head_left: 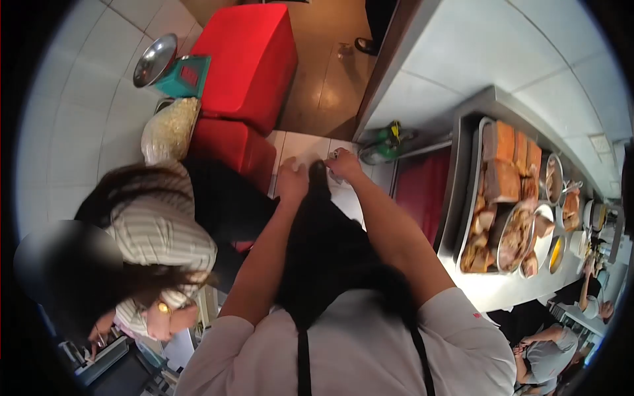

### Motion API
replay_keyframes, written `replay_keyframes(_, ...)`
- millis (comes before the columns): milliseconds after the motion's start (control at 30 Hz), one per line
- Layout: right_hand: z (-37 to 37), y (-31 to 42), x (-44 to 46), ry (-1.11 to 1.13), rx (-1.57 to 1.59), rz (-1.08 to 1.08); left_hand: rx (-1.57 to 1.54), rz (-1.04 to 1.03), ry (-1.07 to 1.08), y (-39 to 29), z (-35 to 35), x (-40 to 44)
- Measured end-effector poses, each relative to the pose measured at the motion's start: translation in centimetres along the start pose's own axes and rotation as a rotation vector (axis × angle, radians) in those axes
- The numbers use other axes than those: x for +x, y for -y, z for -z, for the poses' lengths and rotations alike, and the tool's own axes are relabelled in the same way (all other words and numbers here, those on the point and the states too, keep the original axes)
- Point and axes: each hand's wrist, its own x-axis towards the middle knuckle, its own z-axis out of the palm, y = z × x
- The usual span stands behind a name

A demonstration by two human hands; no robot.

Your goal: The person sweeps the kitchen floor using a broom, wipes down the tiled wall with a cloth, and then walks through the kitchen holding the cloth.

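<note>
Both my arms reach forward and down over my black apron. My left hand is held low, fingers loosely apart, with nothing visible in it. My right hand has its fingers curled around something small and partly shiny, too small and blurred to name. Between the two hands shows the toe of a dark shoe on the pale floor tiles. My left hand is nearest a red bin.
A larger red bin, a green scale and a filled plastic bag are front left. A person in a striped shirt is close left. On the right, a steel counter bears meat trays. Green bottles stand ahead.
</note>
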Motion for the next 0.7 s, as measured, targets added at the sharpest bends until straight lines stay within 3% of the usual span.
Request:
replay_keyframes(33, 0.8, 0.9, 1.6, -0.032, 0.012, 0.021, -0.022, 0.075, -0.040, -0.4, -0.6, 2.7)
replay_keyframes(167, 5.9, 3.7, 10.3, -0.039, 0.011, 0.049, -0.094, -0.034, 0.029, -1.1, -6.1, 15.3)
replay_keyframes(200, 6.8, 4.0, 13.3, -0.033, 0.023, 0.043, -0.145, 0.024, 0.164, -1.0, -8.0, 18.9)
replay_keyframes(267, 9.4, 5.5, 23.0, -0.044, -0.028, -0.128, -0.025, 0.024, 0.241, -2.7, -11.0, 27.1)
replay_keyframes(433, 12.9, 6.2, 33.6, 0.055, -0.171, -0.318, 0.032, -0.038, 0.398, -6.3, -6.8, 37.8)
replay_keyframes(600, 20.5, 7.9, 39.5, 0.151, -0.106, -0.435, 0.229, -0.040, 0.601, -10.1, -4.8, 48.5)
replay_keyframes(633, 21.2, 7.0, 41.0, 0.146, -0.116, -0.458, 0.258, -0.162, 0.590, -9.7, -5.5, 50.6)
replay_keyframes(700, 24.1, 6.3, 43.6, 0.130, -0.115, -0.476, 0.396, -0.214, 0.720, -11.6, -5.2, 54.5)
